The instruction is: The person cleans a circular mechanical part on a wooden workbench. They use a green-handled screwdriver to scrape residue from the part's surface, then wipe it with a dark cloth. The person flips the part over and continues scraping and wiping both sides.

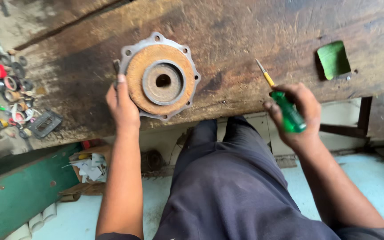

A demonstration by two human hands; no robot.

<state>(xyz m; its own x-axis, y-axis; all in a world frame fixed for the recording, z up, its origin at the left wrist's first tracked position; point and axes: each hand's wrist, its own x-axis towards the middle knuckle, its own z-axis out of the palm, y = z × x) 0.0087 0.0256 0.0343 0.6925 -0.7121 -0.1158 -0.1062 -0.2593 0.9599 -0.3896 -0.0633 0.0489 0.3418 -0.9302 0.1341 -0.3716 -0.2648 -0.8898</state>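
Note:
A rusty round metal flange (160, 76) with a central hub and bolt holes around its rim lies flat near the front edge of a worn wooden workbench (245, 40). My left hand (122, 104) grips its left edge, thumb on top. My right hand (295, 116) holds a screwdriver (285, 106) by its green handle; the yellow-collared shaft points up and left, with its tip over the bench right of the flange.
A green leaf-like scrap (333, 59) lies at the bench's right. Several small rings, caps and parts (12, 84) clutter the left end, beside a dark rectangular frame (44, 124). Below are my dark trousers (232, 186), a green panel (18, 195) and paper scraps (90, 169).

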